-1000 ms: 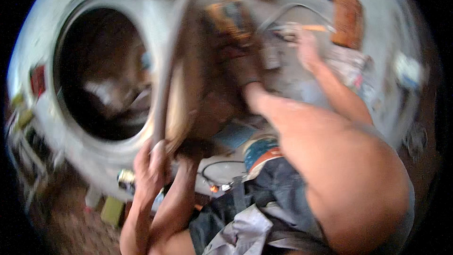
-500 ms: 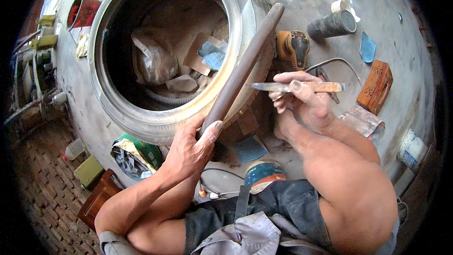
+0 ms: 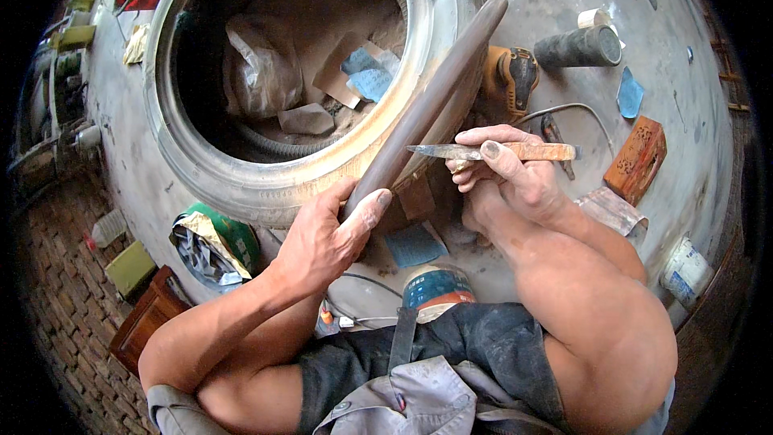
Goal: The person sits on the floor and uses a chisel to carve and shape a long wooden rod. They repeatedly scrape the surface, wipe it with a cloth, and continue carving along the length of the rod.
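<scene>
Your left hand [image 3: 332, 234] wraps the lower end of the dark tapered rod [image 3: 430, 101], whose long axis runs toward one o'clock. Your right hand [image 3: 519, 177] pinches the wooden-handled knife [image 3: 547, 151], rod at its ten o'clock; the tip points to nine, contact unclear.
</scene>
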Tool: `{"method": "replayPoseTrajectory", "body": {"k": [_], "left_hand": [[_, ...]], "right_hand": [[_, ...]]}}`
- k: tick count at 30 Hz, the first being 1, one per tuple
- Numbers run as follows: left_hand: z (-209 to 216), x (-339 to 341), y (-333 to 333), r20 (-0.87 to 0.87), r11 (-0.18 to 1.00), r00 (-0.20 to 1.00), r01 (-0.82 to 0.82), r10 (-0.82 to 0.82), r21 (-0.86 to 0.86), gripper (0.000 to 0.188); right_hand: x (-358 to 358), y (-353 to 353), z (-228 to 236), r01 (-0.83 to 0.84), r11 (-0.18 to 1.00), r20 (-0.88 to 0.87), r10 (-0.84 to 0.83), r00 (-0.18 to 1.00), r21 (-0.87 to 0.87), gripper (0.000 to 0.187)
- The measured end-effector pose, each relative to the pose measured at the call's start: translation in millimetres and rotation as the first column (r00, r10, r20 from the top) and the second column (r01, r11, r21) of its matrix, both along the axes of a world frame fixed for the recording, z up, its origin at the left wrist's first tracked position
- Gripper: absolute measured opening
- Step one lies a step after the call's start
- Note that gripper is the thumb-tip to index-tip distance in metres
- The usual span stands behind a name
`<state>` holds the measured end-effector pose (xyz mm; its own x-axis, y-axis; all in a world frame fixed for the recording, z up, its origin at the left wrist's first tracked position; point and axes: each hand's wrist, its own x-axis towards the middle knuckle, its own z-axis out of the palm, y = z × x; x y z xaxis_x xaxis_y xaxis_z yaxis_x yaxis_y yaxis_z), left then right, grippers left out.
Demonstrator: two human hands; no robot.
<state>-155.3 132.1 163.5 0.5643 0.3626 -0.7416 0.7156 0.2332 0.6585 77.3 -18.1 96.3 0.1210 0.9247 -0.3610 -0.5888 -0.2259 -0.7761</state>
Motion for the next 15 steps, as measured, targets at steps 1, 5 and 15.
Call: {"method": "replayPoseTrajectory", "body": {"k": [1,5,15], "left_hand": [[-0.9,-0.1,-0.2,0.013,1.0,1.0,0.002,-0.002,0.008,0.039],[1.5,0.5,0.0,-0.026,1.0,1.0,-0.006,0.005,-0.029,0.038],[1.8,2.8,0.0,-0.009,1.0,1.0,-0.011,0.011,-0.026,0.04]], "right_hand": [[0.3,-0.3,-0.6,-0.002,1.0,0.003,0.002,1.0,-0.001,0.037],[0.5,-0.9,-3.9,0.0,1.0,0.01,0.0,1.0,0.01,0.037],[0.5,-0.5,-2.8,0.01,1.0,-0.006,-0.01,1.0,-0.019,0.035]]}}
